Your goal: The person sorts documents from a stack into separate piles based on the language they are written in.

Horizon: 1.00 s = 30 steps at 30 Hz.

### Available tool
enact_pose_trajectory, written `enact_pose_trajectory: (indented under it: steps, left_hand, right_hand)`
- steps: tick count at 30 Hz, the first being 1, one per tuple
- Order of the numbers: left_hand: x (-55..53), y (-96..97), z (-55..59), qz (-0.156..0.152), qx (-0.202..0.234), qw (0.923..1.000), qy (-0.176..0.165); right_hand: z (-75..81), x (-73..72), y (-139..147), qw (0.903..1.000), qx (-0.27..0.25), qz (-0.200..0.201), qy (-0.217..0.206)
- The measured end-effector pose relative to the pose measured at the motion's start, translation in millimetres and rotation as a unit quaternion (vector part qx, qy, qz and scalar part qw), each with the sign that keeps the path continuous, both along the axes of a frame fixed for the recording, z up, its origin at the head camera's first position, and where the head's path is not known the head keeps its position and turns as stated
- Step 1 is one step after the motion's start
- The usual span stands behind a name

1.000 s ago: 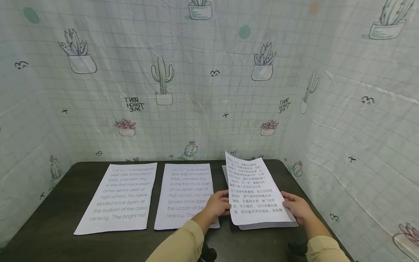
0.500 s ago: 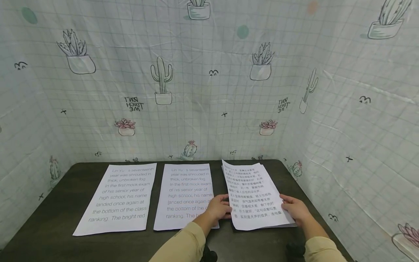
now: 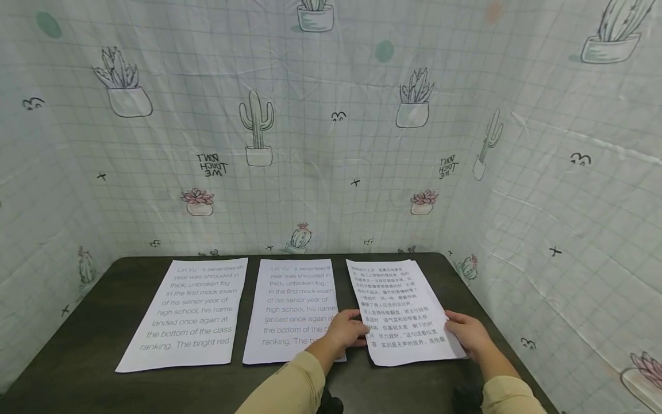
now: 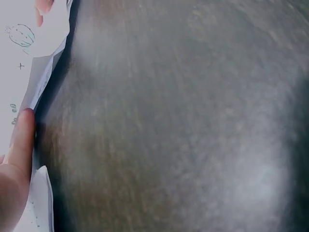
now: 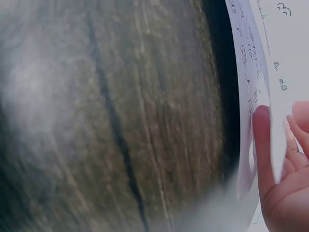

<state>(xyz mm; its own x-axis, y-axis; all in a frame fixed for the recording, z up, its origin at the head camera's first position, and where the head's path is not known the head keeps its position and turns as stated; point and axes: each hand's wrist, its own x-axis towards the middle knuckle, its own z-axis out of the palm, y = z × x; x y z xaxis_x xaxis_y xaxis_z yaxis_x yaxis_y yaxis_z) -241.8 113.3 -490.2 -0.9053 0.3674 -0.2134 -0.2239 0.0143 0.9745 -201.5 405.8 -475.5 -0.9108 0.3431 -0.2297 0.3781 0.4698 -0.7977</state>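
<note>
A sheet of paper (image 3: pixel 398 310) printed in Chinese characters lies on top of other sheets at the right of the table, almost lined up with them. My left hand (image 3: pixel 343 332) holds its left edge; the left wrist view shows a thumb (image 4: pixel 24 140) at the paper's side. At the opposite edge, my right hand (image 3: pixel 468 330) pinches the sheet. In the right wrist view the paper (image 5: pixel 246 72) runs between thumb and fingers. The left hand's fingertips under the sheet are hidden.
Two piles or sheets of English text lie to the left: a middle one (image 3: pixel 289 299), partly covered by my left hand, and a far-left one (image 3: pixel 186 310). The dark table (image 3: pixel 129 287) meets a cactus-print cloth (image 3: pixel 331 144) behind and at the sides.
The Chinese-text sheet has come down from a raised tilt onto the sheets beneath, its top edge shifting left and down. Both hands have kept to its edges, moving slightly lower.
</note>
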Motion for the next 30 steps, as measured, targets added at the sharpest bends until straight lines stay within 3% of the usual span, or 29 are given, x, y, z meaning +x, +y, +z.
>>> enact_pose_trajectory:
  steps: [9,15,23,30]
  left_hand:
    - [-0.9,-1.2,5.8,0.022,-0.020,0.9992,0.027]
    - [-2.3,-10.0,13.1,0.014,-0.030,0.9986,0.042]
    - [-12.6,-32.7,14.7,0.005,-0.034,0.9983,0.047]
    - [-25.6,-61.8,10.5,-0.004,-0.042,0.9968,0.068]
  right_hand:
    - [5.4,-3.0,0,0.9997,0.008,-0.021,0.005]
    - [4.6,-6.7,-3,0.9995,0.024,-0.009,0.016]
    - [8.8,-10.0,-15,0.9992,0.018,0.010,0.035]
    - [11.3,-16.1,-34,0.9983,-0.023,0.030,0.043]
